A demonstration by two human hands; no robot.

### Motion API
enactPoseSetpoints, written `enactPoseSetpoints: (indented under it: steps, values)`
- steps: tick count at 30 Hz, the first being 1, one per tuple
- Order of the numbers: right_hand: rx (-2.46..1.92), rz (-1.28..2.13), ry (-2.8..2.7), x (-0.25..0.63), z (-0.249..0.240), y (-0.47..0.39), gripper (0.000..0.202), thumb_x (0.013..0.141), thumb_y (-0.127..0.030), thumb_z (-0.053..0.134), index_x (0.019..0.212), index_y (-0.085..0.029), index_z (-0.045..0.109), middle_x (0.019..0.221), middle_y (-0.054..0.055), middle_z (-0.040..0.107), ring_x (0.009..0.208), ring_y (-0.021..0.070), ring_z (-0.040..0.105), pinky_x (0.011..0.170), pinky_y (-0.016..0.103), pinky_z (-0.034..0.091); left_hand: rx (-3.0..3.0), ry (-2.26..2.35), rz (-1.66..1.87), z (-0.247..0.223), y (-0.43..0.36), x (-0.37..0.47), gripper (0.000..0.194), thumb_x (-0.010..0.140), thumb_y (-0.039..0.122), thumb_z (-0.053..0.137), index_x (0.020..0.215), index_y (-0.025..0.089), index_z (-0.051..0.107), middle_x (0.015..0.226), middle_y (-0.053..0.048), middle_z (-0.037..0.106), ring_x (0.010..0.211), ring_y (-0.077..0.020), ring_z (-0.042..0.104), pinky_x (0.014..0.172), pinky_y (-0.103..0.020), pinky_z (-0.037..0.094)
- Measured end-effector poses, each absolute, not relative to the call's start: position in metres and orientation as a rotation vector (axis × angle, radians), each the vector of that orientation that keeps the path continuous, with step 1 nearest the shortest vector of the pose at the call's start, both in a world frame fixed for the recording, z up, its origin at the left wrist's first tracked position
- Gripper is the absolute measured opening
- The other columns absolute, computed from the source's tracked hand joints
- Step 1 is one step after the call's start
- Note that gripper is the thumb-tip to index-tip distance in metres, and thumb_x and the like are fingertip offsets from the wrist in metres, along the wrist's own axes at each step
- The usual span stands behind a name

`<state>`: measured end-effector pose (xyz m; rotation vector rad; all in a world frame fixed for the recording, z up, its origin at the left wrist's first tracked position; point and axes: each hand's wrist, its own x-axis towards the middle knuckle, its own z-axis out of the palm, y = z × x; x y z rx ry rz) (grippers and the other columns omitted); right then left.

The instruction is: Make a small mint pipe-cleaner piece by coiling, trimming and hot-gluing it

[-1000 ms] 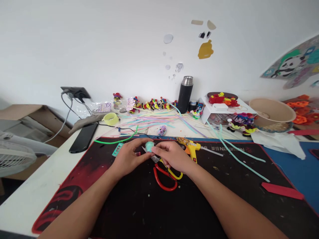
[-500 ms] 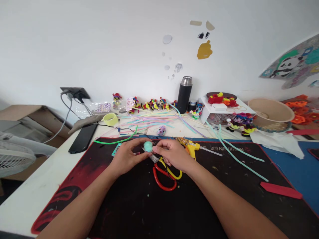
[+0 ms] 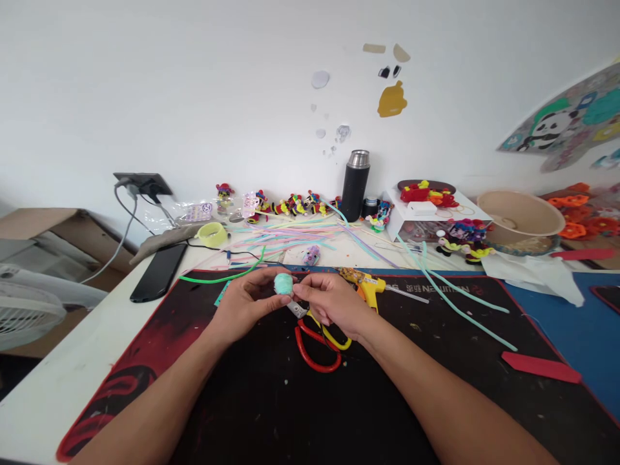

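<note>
Between the thumb and fingers of my left hand (image 3: 247, 300) is a small fuzzy mint-green ball (image 3: 283, 284). My right hand (image 3: 332, 300) is closed at the ball's right side, thumb and forefinger pinched against its edge; whether a strand is between them is too small to tell. Under and behind the hands lie scissors (image 3: 317, 352) with one red and one yellow handle loop, their blades partly covered. A yellow hot glue gun (image 3: 372, 290) rests just beyond my right hand. A bright green pipe cleaner (image 3: 223, 279) curves behind my left hand.
A black desk mat (image 3: 271, 413) covers the front. Loose pastel pipe cleaners (image 3: 290, 236) lie along the back, near a black thermos (image 3: 355, 187) and several small figures. Mint pipe cleaners (image 3: 465, 313) and a red strip (image 3: 540, 367) lie right. A phone (image 3: 159, 274) lies left.
The mint-green ball has turned slightly in my fingers and shows a rounder face. Both hands stay together around it. The whole view has shifted a little.
</note>
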<state>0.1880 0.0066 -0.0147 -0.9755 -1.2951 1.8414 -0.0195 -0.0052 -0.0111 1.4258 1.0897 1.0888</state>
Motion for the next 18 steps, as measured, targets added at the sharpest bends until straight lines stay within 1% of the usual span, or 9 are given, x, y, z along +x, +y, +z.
enactPoseSetpoints:
  steps: [6,9,14,16,18]
  values:
    - [-0.838,2.018,-1.136,0.185,-0.017,0.004,0.045,0.079,-0.057,0.085,0.077,-0.018,0.063,0.042,-0.012,0.041,0.034,0.0045,0.033,0.039,0.020,0.021,1.322,0.975,1.163,-0.013,-0.008,-0.016,0.040,0.072,0.027,0.094,0.107,0.018,0.078,0.104,-0.008,0.083,0.097,-0.0248,0.077,0.088,-0.035,0.062]
    - [-0.794,2.085,-1.112,0.184,-0.020,0.004,0.048,0.080,-0.060,0.085,0.082,-0.017,0.064,0.047,-0.009,0.050,0.035,0.0048,0.037,0.037,0.020,0.021,1.244,0.856,1.192,-0.017,-0.009,-0.014,0.039,0.075,0.025,0.093,0.111,0.020,0.077,0.111,-0.009,0.083,0.103,-0.0254,0.077,0.090,-0.033,0.061]
    - [-0.708,2.184,-1.103,0.183,-0.022,0.003,0.049,0.083,-0.062,0.082,0.091,-0.018,0.063,0.061,-0.003,0.065,0.037,0.0064,0.048,0.035,0.019,0.022,1.185,0.696,1.178,-0.026,-0.010,-0.009,0.037,0.083,0.030,0.088,0.118,0.026,0.074,0.127,-0.009,0.079,0.115,-0.0255,0.074,0.094,-0.031,0.059]
    - [-0.671,2.191,-1.096,0.183,-0.022,0.003,0.047,0.083,-0.061,0.083,0.092,-0.018,0.064,0.064,-0.002,0.068,0.038,0.0062,0.048,0.035,0.019,0.022,1.210,0.673,1.138,-0.027,-0.010,-0.008,0.034,0.089,0.031,0.084,0.121,0.028,0.072,0.135,-0.009,0.075,0.120,-0.0256,0.072,0.097,-0.033,0.058]
    - [-0.675,2.157,-1.097,0.183,-0.021,0.003,0.047,0.083,-0.060,0.084,0.090,-0.018,0.065,0.060,-0.003,0.066,0.037,0.0059,0.046,0.035,0.019,0.022,1.259,0.687,1.109,-0.026,-0.010,-0.007,0.032,0.093,0.032,0.079,0.124,0.028,0.070,0.141,-0.009,0.072,0.125,-0.0262,0.070,0.102,-0.035,0.056]
